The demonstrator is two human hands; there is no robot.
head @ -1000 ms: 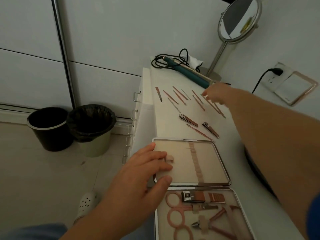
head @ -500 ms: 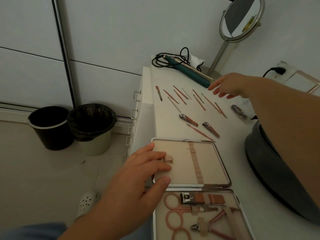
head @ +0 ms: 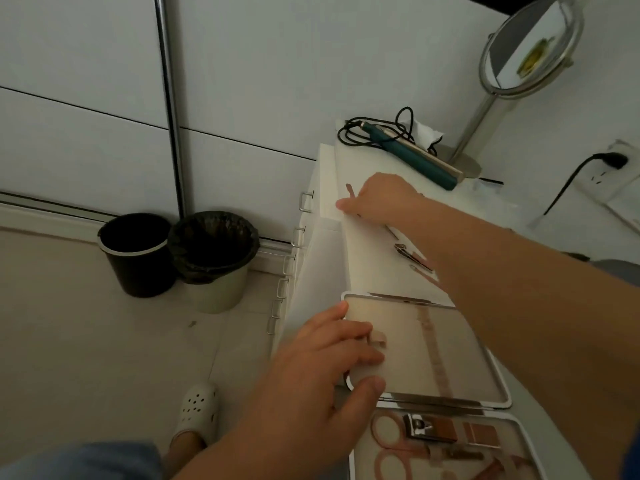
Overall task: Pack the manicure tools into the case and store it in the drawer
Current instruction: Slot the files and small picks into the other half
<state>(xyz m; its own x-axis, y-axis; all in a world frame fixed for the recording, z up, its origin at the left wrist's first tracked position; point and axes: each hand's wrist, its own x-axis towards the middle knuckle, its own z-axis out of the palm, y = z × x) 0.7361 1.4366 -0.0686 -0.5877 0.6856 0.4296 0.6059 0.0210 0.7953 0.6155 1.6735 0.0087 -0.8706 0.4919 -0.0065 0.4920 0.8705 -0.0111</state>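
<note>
Fingers (head: 360,356) of the left hand (head: 322,372) rest straight on the open case (head: 498,386); scissors (head: 388,445) and one clipper (head: 431,427) sit in its lower half. Right hand (head: 384,199), grip unclear, reaches over tabletop (head: 367,258) tools at center frame.

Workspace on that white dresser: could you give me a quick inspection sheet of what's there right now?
Surface: white dresser top, drawer handles down its front.
Job's things: open manicure case, its upper half bare; scissors and nail clipper strapped in the lower half; loose clipper on the top.
Clutter: teal hair iron, stand mirror.
Grippers: left hand rests flat on the case edge; right hand reaches over the far tools, grip unclear.
Cables: black iron cord; wall plug.
Surroundings: two waste bins, tiled floor.
</note>
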